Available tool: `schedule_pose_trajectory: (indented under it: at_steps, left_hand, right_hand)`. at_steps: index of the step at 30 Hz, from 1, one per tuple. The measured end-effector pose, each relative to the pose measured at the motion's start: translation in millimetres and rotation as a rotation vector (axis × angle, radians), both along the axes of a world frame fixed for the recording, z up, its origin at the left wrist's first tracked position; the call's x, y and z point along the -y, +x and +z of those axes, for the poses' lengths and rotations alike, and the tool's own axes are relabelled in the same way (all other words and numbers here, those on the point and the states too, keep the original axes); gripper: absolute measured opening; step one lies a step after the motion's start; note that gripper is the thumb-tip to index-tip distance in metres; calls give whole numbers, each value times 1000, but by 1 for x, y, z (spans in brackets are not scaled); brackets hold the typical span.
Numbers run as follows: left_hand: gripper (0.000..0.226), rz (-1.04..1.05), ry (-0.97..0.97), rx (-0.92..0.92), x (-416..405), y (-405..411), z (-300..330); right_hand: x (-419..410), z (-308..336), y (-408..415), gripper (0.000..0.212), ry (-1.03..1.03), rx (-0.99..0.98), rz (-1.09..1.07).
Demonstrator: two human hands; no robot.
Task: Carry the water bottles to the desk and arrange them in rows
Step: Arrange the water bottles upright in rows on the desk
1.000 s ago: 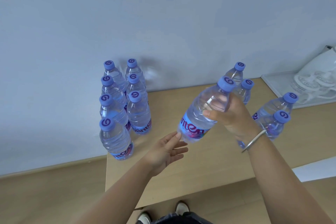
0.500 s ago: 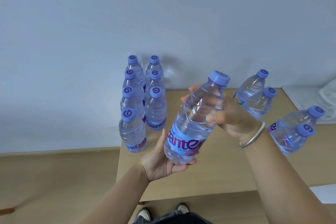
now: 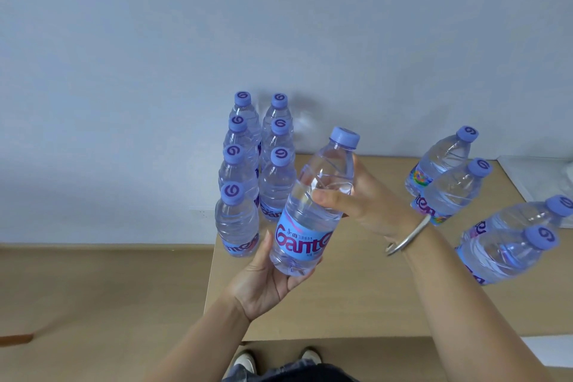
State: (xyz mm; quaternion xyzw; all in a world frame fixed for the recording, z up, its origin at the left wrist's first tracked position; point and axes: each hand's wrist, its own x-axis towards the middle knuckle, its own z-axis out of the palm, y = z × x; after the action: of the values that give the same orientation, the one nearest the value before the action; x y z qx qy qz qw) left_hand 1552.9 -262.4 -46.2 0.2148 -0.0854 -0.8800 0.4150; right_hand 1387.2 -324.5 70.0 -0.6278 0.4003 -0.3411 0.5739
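**A:** Head view, only one we've got: the held water bottle (image 3: pixel 313 208) is up in the air over the counter (image 3: pixel 356 298), both hands on it. Right hand (image 3: pixel 362 198) has its grip curled around the upper body just under the cap, thumb across the front. Left hand (image 3: pixel 266 282) cups the base from below, fingers wrapped up around it.

**B:** Which way's it pointing?

**A:** Long axis tilted, cap up and away to the right, base down toward the person. The two rows (image 3: pixel 254 170) stand just left of it at the counter's left end: four bottles in the left row, three in the right. So I'd guess the open spot is the near end of the right row, just beside the left hand.

**B:** And the rest?

**A:** Four loose bottles (image 3: pixel 483 208) well off to the right, not yet lined up.
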Motion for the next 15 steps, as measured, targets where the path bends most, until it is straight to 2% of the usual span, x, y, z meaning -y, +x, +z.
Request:
schedule_pose_trajectory:
  at_steps: [4,8,12,15]
  left_hand:
    - [71,13,-44,41,-3,5,-1]
    - [65,-15,-99,164,-4,13,-1]
    - [42,-46,-212,612,-5,33,0]
    - [33,-105,-388,941,-6,39,2]
  right_hand:
    - [1,2,4,31,-60,-16,20]
    - [3,3,7,26,-57,10,28]
    - [7,-13,10,29,-31,-102,80]
    - [8,-33,14,43,-43,-247,26]
